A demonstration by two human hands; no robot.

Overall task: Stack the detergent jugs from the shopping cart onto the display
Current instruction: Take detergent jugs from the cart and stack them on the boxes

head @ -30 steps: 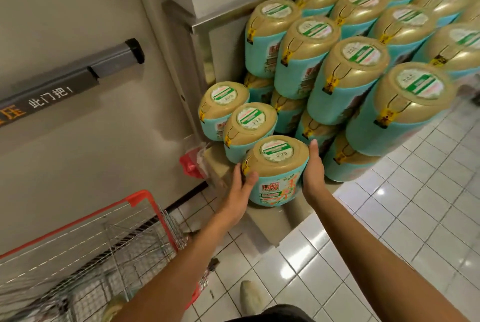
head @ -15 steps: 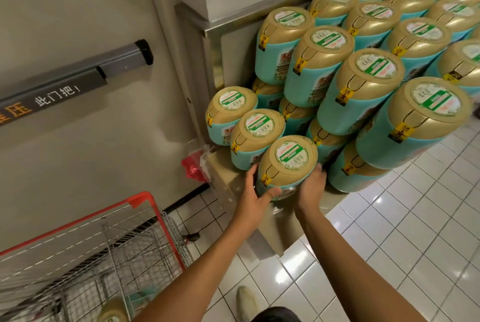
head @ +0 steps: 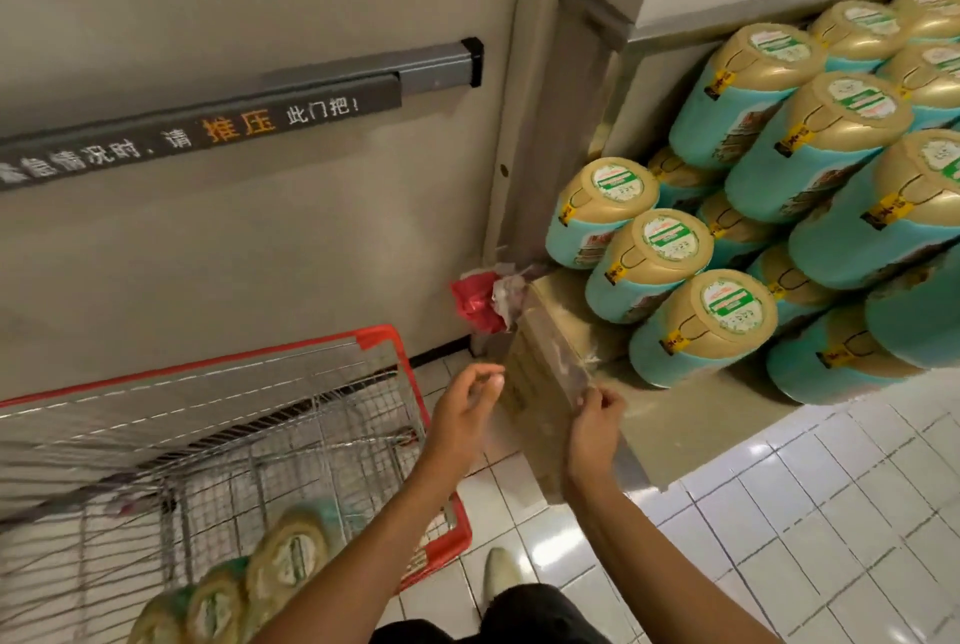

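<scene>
Teal detergent jugs with gold caps are stacked in rows on the display platform (head: pixel 691 415) at the right. The nearest jug (head: pixel 701 331) stands at the front of a low row of three. My left hand (head: pixel 465 412) hovers beside the platform's near corner, fingers loosely curled and holding nothing. My right hand (head: pixel 592 428) is in front of that corner, also loosely curled and empty. The red-rimmed wire shopping cart (head: pixel 384 347) is at the lower left with three jugs (head: pixel 285 555) lying in its basket.
A grey door with a push bar (head: pixel 363 77) fills the left. Crumpled red and white plastic (head: pixel 483 300) is wedged between door and platform. White tiled floor (head: pixel 805 513) spreads at the lower right. My shoe (head: pixel 501 573) is beside the cart.
Both hands have let go of the front jug, which now stands on the platform, and drawn back toward me. The view has swung left and down toward the cart.
</scene>
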